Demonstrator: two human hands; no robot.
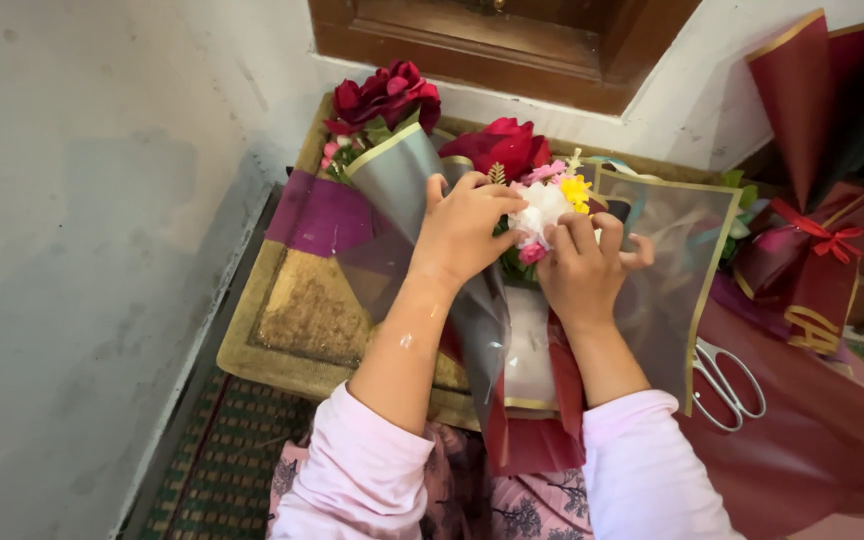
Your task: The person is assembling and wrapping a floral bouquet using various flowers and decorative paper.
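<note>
A small bouquet (542, 205) of a red rose, white, pink and yellow flowers lies on grey translucent wrapping sheets (667, 260) with gold edges. My left hand (462, 230) presses on the grey wrap at the left of the flowers. My right hand (582, 265) pinches the white and pink flowers with its fingertips. A dark red sheet (527, 440) runs under the bouquet toward my lap.
A second red rose bouquet (382, 100) in grey and purple wrap lies at the back left on a tan mat (297, 315). Scissors (727, 380) rest on maroon paper at the right. Wrapped maroon bouquets with a red bow (822, 240) stand at far right. A wall rises on the left.
</note>
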